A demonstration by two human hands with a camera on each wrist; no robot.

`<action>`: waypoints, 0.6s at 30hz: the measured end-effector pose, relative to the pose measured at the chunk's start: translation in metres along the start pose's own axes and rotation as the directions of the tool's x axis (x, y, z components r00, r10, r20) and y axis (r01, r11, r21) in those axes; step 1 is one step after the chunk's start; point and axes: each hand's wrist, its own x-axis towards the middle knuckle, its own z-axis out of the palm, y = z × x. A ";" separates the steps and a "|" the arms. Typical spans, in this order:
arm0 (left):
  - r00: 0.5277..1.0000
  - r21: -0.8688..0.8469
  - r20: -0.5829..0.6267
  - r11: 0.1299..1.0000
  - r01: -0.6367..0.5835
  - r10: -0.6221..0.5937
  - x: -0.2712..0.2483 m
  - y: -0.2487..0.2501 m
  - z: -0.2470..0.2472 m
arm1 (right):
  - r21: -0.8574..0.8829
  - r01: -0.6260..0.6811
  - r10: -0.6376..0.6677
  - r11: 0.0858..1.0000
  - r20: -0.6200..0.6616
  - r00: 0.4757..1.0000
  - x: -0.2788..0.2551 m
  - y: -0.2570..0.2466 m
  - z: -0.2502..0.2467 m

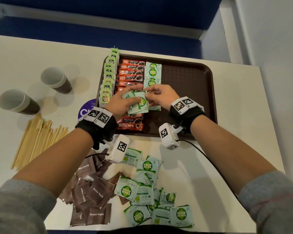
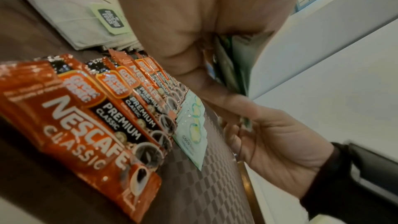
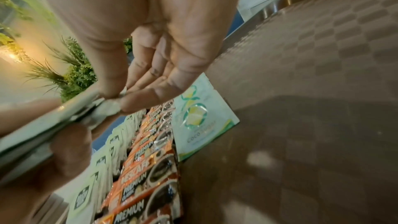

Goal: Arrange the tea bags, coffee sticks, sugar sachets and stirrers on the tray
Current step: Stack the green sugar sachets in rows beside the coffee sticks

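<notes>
Head view: tray (image 1: 189,78) holds tea bags (image 1: 107,85), coffee sticks (image 1: 131,71); hands (image 1: 142,98) pinching sugar sachets (image 1: 139,103).

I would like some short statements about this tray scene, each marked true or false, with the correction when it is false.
1. The left hand holds a bundle of green sugar sachets. True.
2. The wooden stirrers already lie on the tray. False: they lie on the table, left of the tray.
3. The coffee sticks lie in a column between the tea bags and a column of green sachets. True.
4. The right hand is flat on the tray and touches nothing. False: its fingers pinch a sachet at the bundle.
5. The brown sugar sachets are on the tray. False: they lie in a loose pile on the table.
6. Two paper cups stand on the table left of the tray. True.
</notes>
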 end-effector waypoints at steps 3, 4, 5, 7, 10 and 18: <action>1.000 0.049 -0.019 0.999 -0.021 0.022 0.002 -0.004 -0.005 | 0.023 0.027 -0.027 0.999 -0.018 0.999 0.000 -0.004 -0.007; 0.999 0.058 -0.042 0.998 -0.023 0.025 0.002 -0.005 -0.006 | 0.013 0.044 -0.044 0.999 -0.049 0.998 0.000 -0.003 -0.010; 0.997 0.053 -0.067 0.998 -0.020 0.024 0.002 -0.005 -0.008 | 0.001 0.062 -0.062 0.998 -0.084 0.995 0.000 -0.003 -0.013; 0.994 0.030 -0.111 0.999 -0.012 0.015 0.003 -0.006 -0.009 | -0.026 0.075 -0.078 0.997 -0.158 0.984 0.001 -0.001 -0.018; 0.983 0.103 -0.183 0.995 -0.004 0.023 0.002 -0.006 -0.011 | 0.000 0.067 -0.066 0.998 -0.235 0.970 0.001 0.001 -0.024; 0.972 0.377 -0.215 0.926 -0.010 0.098 0.003 0.001 0.001 | -0.173 0.162 -0.215 0.971 -0.356 0.909 -0.002 -0.006 -0.018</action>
